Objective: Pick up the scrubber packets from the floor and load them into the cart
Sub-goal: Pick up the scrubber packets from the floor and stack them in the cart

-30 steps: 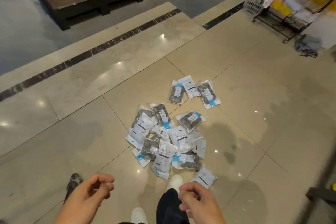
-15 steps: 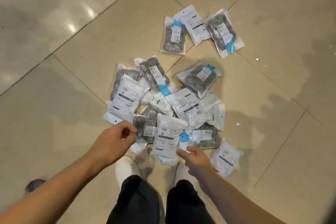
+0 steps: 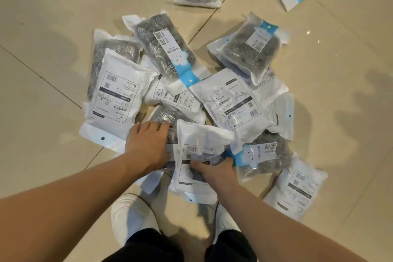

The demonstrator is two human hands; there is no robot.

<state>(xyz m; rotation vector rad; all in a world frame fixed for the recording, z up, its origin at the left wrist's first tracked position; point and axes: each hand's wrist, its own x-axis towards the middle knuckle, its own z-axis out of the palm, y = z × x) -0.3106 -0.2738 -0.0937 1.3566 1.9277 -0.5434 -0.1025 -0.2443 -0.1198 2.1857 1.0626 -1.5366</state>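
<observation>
Scrubber packets (image 3: 231,100) overlap on the floor (image 3: 42,27); three lie apart behind, perhaps touching.

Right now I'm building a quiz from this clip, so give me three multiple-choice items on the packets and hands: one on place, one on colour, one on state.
1. Where do the scrubber packets lie?
A. On the floor tiles
B. In a cart
C. On a shelf

2. What colour is the band on the see-through packet in the middle of the pile?
A. Red
B. Blue
C. Green

3. What is the right hand doing?
A. Hanging idle
B. Pointing upward
C. Gripping a white packet

Answers:
1. A, they spread over the floor ahead of the white shoes.
2. B, a light blue strip runs along its lower half.
3. C, its fingers curl onto the white packet, with the left hand on the pile beside it.
</observation>
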